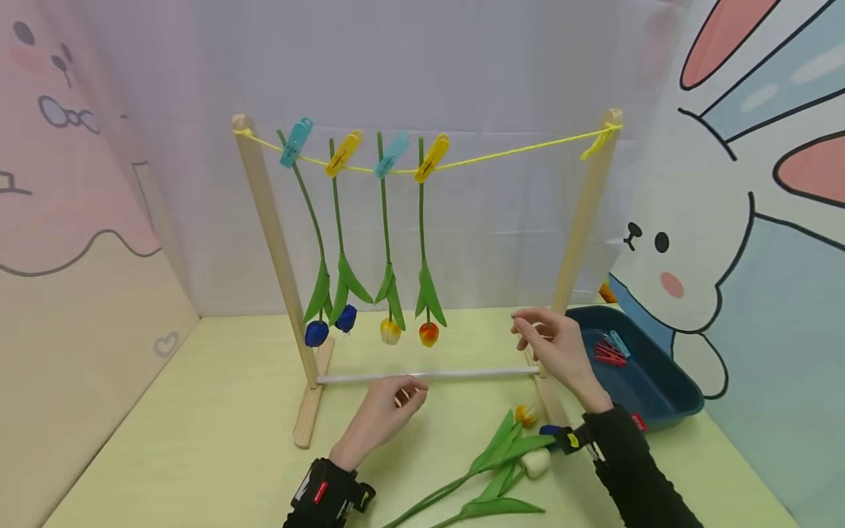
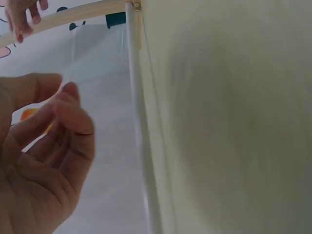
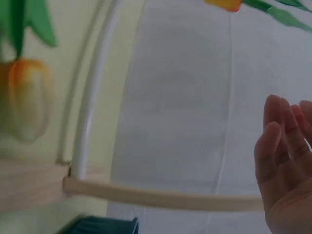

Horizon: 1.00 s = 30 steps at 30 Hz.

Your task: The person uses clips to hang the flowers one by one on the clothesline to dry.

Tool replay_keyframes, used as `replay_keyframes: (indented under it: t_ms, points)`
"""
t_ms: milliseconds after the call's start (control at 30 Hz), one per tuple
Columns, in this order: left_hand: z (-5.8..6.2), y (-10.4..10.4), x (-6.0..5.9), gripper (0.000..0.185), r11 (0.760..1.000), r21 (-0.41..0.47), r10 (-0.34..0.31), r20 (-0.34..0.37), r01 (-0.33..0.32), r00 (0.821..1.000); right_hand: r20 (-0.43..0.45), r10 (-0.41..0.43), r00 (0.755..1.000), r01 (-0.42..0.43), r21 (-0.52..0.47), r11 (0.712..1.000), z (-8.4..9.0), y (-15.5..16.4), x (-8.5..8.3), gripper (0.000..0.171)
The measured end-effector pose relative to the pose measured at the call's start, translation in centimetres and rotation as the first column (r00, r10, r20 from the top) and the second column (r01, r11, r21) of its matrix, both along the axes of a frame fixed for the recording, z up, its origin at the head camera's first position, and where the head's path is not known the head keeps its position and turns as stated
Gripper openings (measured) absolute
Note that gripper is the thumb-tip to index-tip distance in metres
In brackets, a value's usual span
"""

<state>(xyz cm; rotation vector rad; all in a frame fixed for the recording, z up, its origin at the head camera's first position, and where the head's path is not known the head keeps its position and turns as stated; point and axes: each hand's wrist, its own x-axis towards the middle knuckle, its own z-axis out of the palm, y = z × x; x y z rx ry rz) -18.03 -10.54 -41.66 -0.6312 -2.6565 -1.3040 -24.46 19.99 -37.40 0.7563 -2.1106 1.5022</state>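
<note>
— Four artificial tulips are already hanging head-down from the yellow string of the wooden drying frame, each one held by a plastic clothespin: two blue blooms towards the left post, then a yellow one, then an orange one.

— And what is left?

— The right half of the string is carrying nothing, and at least two more loose tulips with green stems are lying on the pale green tabletop near its front edge, a yellow bloom and a white one. Spare red pegs are waiting in the dark blue plastic tray at the right edge.

— What are the hands doing?

— The left hand is hovering just in front of the frame's white bottom rod, fingers loosely curled and holding nothing. The right hand is hanging beside the right post, relaxed and empty too. So I am judging the work to be roughly two-thirds done.
</note>
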Motion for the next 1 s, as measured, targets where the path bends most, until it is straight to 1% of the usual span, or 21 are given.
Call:
replay_keyframes:
  t_ms: [33,67,133,233,300,333,400,500,533,600,667,733,800,900,1000]
  points:
    - [-0.6,-0.3,0.0,0.017,0.999,-0.030,-0.017,0.053,0.018,0.998,0.017,-0.044,0.999,0.042,0.064,0.997,0.0,0.5,0.4,0.017]
    - [-1.1,-0.6,-0.1,0.018,0.998,-0.055,-0.034,0.100,0.040,0.994,0.049,-0.106,0.993,0.098,0.143,0.985,0.4,1.0,1.2,0.017]
    - [-1.9,-1.2,-0.2,0.020,0.993,-0.071,-0.077,0.194,0.093,0.978,0.052,-0.167,0.985,0.148,0.264,0.953,0.7,2.3,1.6,0.016]
    - [-2.6,-1.7,-0.3,0.021,0.987,-0.056,-0.128,0.310,0.153,0.942,0.077,-0.224,0.971,0.174,0.408,0.896,1.1,4.6,1.6,0.019]
    - [-2.7,-1.9,-0.3,0.022,0.982,-0.031,-0.162,0.360,0.185,0.919,0.101,-0.253,0.962,0.175,0.484,0.857,1.5,6.2,1.4,0.020]
    - [-2.7,-2.0,-0.3,0.021,0.980,-0.022,-0.174,0.376,0.196,0.910,0.127,-0.262,0.957,0.162,0.515,0.842,1.7,7.0,1.2,0.022]
    - [-2.7,-2.2,-0.4,0.021,0.977,-0.015,-0.189,0.391,0.211,0.901,0.167,-0.270,0.948,0.125,0.585,0.801,2.2,8.5,0.5,0.024]
    - [-2.4,-2.5,-0.3,0.021,0.977,-0.018,-0.189,0.399,0.213,0.897,0.217,-0.259,0.941,0.049,0.672,0.739,3.0,10.3,-1.2,0.024]
    - [-2.4,-2.6,-0.3,0.021,0.977,-0.022,-0.185,0.401,0.212,0.897,0.235,-0.253,0.938,0.017,0.701,0.713,3.1,10.9,-1.9,0.024]
    - [-2.3,-2.7,-0.2,0.021,0.978,-0.023,-0.181,0.407,0.208,0.896,0.266,-0.251,0.931,-0.042,0.759,0.649,3.2,11.9,-3.3,0.022]
    - [-2.3,-2.7,-0.1,0.021,0.978,-0.022,-0.180,0.417,0.208,0.891,0.314,-0.260,0.913,-0.107,0.800,0.590,2.9,12.7,-4.4,0.023]
    - [-2.3,-2.6,0.0,0.021,0.978,-0.017,-0.180,0.430,0.207,0.885,0.362,-0.280,0.889,-0.161,0.820,0.550,2.3,13.2,-5.2,0.025]
    - [-2.3,-2.5,0.1,0.021,0.978,-0.014,-0.181,0.438,0.208,0.880,0.395,-0.302,0.868,-0.196,0.830,0.522,1.5,13.4,-5.6,0.027]
    - [-2.3,-2.1,0.2,0.022,0.979,-0.011,-0.178,0.447,0.204,0.877,0.420,-0.336,0.843,-0.211,0.833,0.511,0.5,13.6,-5.8,0.028]
    - [-2.3,-1.8,0.3,0.021,0.980,-0.019,-0.169,0.448,0.198,0.878,0.425,-0.354,0.833,-0.217,0.840,0.497,-0.2,13.6,-5.7,0.026]
